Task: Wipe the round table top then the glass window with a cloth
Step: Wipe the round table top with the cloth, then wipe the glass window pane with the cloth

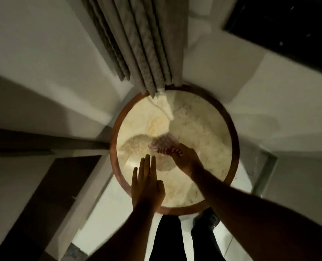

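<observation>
The round table [234,140] has a pale marbled top inside a brown wooden rim and fills the middle of the head view. My right hand [184,159] is over its centre, closed on a blurred pinkish checked cloth [163,143] that lies against the top. My left hand [147,181] is flat with fingers straight and slightly apart, over the table's near left part, holding nothing. The dark glass window [292,29] is at the upper right.
Grey pleated curtains [137,44] hang down to the table's far edge. White walls surround the table. A dark wooden frame or door [43,194] stands at the lower left. My legs and a shoe [207,217] stand on the pale floor just below the table.
</observation>
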`<state>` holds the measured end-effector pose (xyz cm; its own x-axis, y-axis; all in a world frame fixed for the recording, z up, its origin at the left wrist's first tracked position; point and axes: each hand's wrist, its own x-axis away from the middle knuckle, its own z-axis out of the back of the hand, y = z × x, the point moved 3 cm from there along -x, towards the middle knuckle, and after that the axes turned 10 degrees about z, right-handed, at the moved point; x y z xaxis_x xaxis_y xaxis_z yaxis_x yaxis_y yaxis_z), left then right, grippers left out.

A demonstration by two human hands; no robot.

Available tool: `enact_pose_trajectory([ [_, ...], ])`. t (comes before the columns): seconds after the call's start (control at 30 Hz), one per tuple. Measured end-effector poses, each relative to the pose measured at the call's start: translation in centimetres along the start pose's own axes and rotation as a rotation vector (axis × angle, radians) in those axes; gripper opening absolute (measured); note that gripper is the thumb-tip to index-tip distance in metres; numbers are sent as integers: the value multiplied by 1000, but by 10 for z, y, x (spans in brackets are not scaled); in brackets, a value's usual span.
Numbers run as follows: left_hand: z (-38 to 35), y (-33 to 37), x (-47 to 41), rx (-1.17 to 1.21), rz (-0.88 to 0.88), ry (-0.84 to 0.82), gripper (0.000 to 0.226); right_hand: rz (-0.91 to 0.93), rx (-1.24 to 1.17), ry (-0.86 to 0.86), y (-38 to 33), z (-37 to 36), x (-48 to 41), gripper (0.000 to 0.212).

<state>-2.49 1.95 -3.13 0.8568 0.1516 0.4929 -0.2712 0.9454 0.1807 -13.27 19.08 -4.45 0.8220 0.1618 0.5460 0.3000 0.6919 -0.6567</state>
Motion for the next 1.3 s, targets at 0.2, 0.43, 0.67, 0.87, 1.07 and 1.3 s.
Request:
enact_pose_trajectory([
  [0.2,107,82,-14,-1,-99,99,84,-276,-572,410,-35,99,64,15],
  [0.43,254,240,4,61,-424,300,88,-282,-926,700,-101,270,144,32],
  [0.67,367,391,48,125,-803,413,85,-69,-1096,1025,-127,406,245,18],
  [0.87,461,531,116,41,-1138,743,88,267,-1201,1463,-134,538,338,18],
  [1.07,575,669,204,198,-1254,1062,75,593,-950,1842,-130,671,426,36],
  [1.3,695,781,266,409,-1125,1266,77,873,-549,1998,-158,796,480,53],
])
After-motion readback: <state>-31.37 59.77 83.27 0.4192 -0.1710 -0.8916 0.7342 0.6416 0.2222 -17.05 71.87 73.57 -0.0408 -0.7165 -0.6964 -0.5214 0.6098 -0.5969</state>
